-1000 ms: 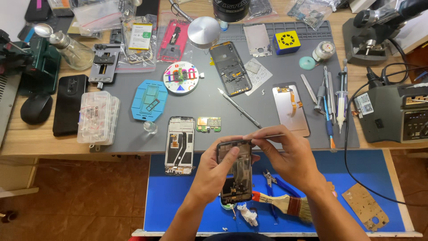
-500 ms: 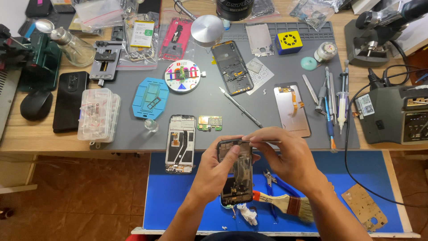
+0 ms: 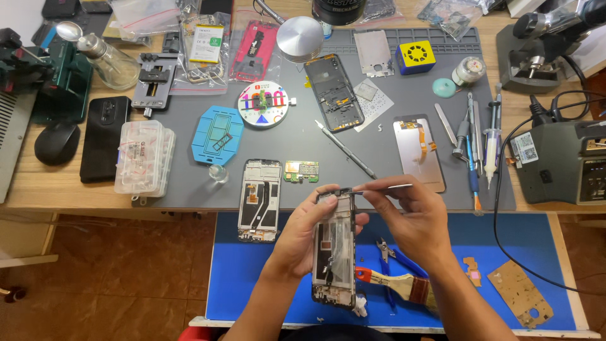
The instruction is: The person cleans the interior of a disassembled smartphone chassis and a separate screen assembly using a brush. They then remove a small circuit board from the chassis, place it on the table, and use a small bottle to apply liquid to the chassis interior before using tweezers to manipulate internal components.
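My left hand [image 3: 302,235] grips an opened phone frame [image 3: 334,251] by its left side and holds it upright over the blue mat [image 3: 252,278]. My right hand [image 3: 413,224] pinches metal tweezers [image 3: 382,187] whose tips rest at the frame's top edge. Under my right wrist lie a paintbrush [image 3: 401,285] with a red-and-wood handle and small blue-handled cutters [image 3: 386,249].
On the grey work mat [image 3: 189,183] lie another phone frame [image 3: 259,199], a small green circuit board [image 3: 301,171], a screen with an orange flex cable [image 3: 419,153], a dark phone chassis [image 3: 333,92], a blue tray [image 3: 217,134], several tools [image 3: 473,142], a soldering station [image 3: 565,161] and a microscope [image 3: 543,38].
My hands and the phone frame have held almost still. The tweezers shifted slightly along the top edge of the frame.
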